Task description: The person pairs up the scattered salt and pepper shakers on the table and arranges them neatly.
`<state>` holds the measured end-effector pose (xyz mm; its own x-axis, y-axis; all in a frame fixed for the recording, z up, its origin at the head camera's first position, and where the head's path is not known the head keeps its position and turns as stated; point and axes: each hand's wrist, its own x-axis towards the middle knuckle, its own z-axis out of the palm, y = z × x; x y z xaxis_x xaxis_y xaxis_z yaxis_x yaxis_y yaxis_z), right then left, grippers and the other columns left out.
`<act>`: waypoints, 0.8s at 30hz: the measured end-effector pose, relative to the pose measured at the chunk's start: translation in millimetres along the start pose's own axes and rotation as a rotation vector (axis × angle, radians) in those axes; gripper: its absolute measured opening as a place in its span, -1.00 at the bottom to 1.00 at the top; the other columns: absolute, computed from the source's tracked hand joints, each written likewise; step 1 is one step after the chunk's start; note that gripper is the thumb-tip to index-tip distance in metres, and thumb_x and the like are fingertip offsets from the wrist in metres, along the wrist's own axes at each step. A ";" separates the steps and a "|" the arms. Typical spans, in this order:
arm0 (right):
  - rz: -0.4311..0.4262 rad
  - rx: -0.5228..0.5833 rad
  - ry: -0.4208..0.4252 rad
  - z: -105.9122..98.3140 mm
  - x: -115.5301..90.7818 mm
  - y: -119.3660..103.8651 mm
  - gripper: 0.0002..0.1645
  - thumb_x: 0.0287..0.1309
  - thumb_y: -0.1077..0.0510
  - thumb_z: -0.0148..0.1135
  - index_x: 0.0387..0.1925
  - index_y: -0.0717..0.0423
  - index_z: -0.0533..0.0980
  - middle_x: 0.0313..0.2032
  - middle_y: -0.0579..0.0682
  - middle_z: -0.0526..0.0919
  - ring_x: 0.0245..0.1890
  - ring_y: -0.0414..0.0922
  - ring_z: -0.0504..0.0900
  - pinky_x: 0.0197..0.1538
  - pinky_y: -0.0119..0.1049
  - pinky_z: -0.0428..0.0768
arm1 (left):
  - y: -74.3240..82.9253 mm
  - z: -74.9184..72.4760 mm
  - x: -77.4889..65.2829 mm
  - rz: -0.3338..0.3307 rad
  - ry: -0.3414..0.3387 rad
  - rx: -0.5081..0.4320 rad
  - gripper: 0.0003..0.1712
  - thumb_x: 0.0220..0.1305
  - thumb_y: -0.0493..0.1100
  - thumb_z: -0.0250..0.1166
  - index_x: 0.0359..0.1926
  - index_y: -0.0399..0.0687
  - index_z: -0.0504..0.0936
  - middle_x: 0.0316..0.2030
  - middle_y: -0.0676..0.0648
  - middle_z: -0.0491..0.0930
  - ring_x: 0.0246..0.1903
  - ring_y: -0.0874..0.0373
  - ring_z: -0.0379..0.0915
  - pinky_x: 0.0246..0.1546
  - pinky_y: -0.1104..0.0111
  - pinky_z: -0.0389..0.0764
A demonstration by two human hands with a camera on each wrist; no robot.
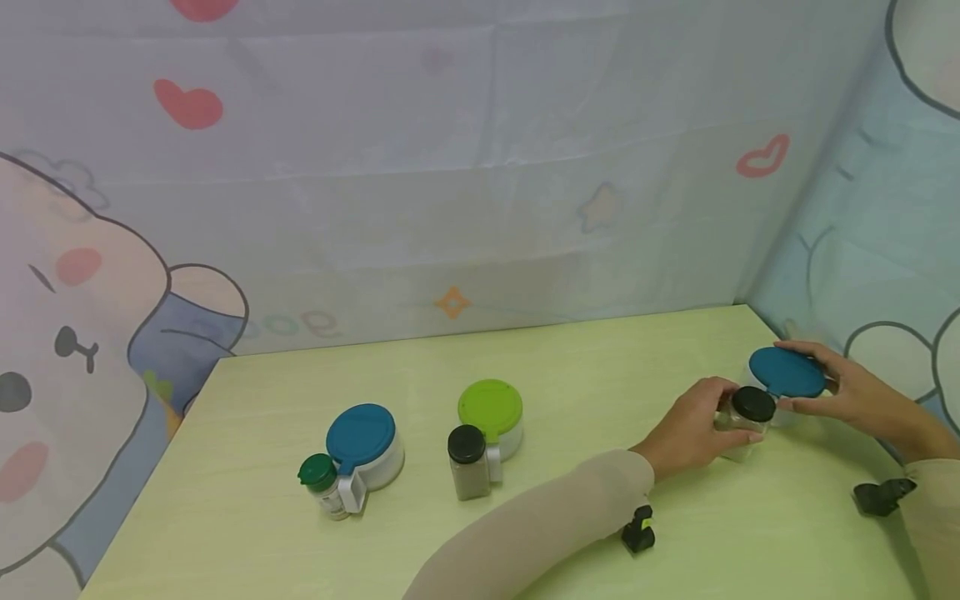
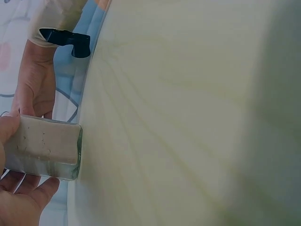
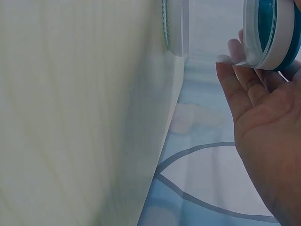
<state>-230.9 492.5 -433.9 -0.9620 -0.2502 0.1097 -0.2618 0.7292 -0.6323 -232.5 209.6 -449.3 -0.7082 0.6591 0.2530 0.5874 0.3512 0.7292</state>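
Observation:
My left hand [image 1: 692,432] grips a glass spice jar [image 1: 738,448] with a black lid [image 1: 753,404], thumb on one side and fingers on the other. Greyish-beige contents show through the jar's wall [image 2: 44,141] in the left wrist view. My right hand [image 1: 862,398] holds a clear container [image 3: 214,30] with a blue lid [image 1: 786,372], just behind and right of the jar. Its fingers [image 3: 251,89] curl round the lidded end. In the head view the jar and my left hand hide much of the container's body. Whether either base touches the table cannot be told.
On the pale yellow-green table [image 1: 570,392], a green-lidded white container [image 1: 491,408] stands behind another black-lidded spice jar [image 1: 470,467]. Further left, a blue-lidded white container [image 1: 362,437] stands beside a green-capped shaker [image 1: 322,483]. A printed cloth [image 1: 465,167] hangs behind and at the right.

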 end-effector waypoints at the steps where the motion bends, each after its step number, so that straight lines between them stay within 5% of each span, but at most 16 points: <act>1: -0.004 0.003 -0.002 0.0 0.1 0.5 0.12 0.24 0.19 0.41 0.63 -0.10 -0.05 0.46 0.53 -0.01 0.20 0.58 0.28 -0.19 -0.55 0.46 | 0.1 -0.3 -0.2 0.001 0.002 0.007 -0.40 0.30 0.05 0.42 0.26 0.03 0.42 0.08 0.16 0.49 -0.04 0.46 0.40 -0.04 0.74 0.40; 24: -0.029 -0.017 0.013 1.2 3.9 -0.2 0.13 0.17 0.25 0.44 0.60 0.04 -0.02 0.42 0.52 0.06 0.17 0.51 0.30 -0.20 -0.54 0.47 | -1.8 -3.8 1.4 0.054 0.022 0.082 -0.36 0.23 0.10 0.48 0.26 0.10 0.46 0.08 0.22 0.51 -0.04 0.51 0.39 -0.05 0.79 0.37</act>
<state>-234.5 490.6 -434.3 -0.9550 -0.2626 0.1378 -0.2903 0.7326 -0.6157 -236.0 207.3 -447.9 -0.6829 0.6637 0.3052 0.6542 0.3698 0.6598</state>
